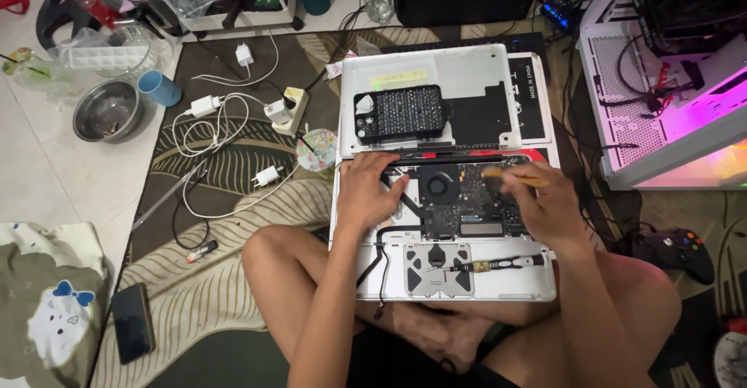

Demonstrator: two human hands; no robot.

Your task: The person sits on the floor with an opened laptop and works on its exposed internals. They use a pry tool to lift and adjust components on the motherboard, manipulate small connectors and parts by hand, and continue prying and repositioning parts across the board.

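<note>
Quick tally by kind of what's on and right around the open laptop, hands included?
Hands: 2, left and right
Laptops: 1, opened up
Bottom covers: 1
Bit cases: 1
Screwdrivers: 1
Brushes: 1, in the right hand
Fans: 1
Total: 8

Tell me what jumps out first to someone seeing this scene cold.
At centre, an opened silver laptop with bare circuit board and black fan lies on the seated person's lap; the left hand presses on its left side, the right hand holds a yellow-handled brush over the board. Behind it, the removed silver bottom cover carries a black case of screwdriver bits. At far right, a white computer tower glowing pink catches the eye.
</note>
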